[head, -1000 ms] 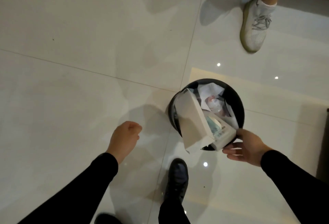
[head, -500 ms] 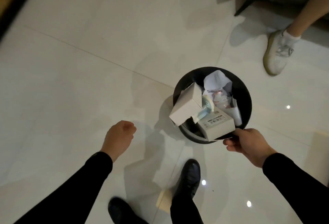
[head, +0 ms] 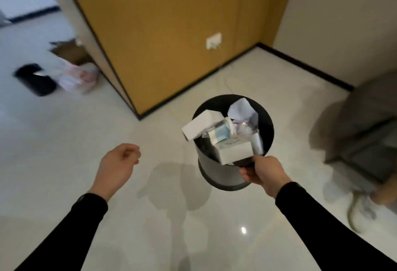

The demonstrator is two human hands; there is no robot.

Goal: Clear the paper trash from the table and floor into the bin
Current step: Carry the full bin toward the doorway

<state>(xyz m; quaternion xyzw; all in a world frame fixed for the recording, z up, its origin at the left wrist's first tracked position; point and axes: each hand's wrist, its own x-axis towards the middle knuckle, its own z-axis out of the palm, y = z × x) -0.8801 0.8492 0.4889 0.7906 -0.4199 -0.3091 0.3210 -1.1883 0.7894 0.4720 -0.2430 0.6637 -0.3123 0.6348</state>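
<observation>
A round black bin [head: 217, 174] hangs above the pale tiled floor, held by its near rim in my right hand [head: 263, 170]. It is packed with white cardboard boxes [head: 202, 123], crumpled white paper [head: 241, 109] and a labelled white box [head: 234, 151] sticking out at the near side. My left hand [head: 117, 166] floats to the left of the bin, fingers loosely curled, holding nothing.
A yellow wooden wall panel [head: 171, 34] with a socket [head: 213, 40] stands ahead. At far left lie a second dark bin [head: 34, 79], an open cardboard box [head: 68, 52] and a plastic bag [head: 79, 77]. A grey sofa [head: 369, 124] and another person's shoe [head: 361, 210] are at right.
The bin has been lifted off the floor in my right hand. My view has swung up from the floor toward the wall and corner. My left hand stays empty.
</observation>
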